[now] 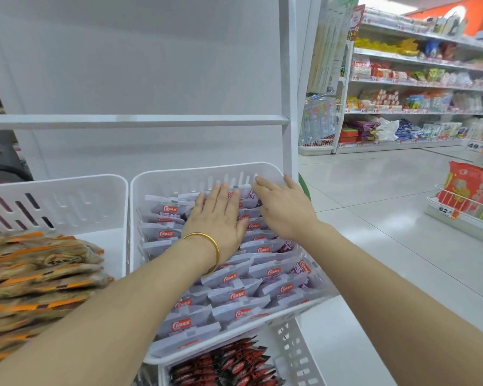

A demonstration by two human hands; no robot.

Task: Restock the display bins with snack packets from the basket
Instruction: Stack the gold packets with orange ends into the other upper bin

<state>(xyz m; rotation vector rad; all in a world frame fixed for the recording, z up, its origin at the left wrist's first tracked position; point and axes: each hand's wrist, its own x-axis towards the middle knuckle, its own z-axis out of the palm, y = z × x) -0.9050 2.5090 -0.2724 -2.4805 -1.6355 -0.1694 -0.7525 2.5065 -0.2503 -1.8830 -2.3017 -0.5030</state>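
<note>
A white slotted display bin (179, 174) on the rack is filled with rows of pale lilac snack packets (234, 296) bearing red labels. My left hand (216, 218), with a gold bangle on its wrist, lies flat with straight fingers on the packets near the bin's back. My right hand (283, 208) reaches beside it, fingers extended, touching the packets at the back right corner by the bin's rim. Neither hand grips a packet. The basket is not in view.
A second white bin (67, 201) to the left holds stacked brown and orange packets (39, 274). A lower bin holds red and black packets (229, 366). A white shelf board (134, 121) spans above. The shop aisle and stocked shelves (416, 87) lie right.
</note>
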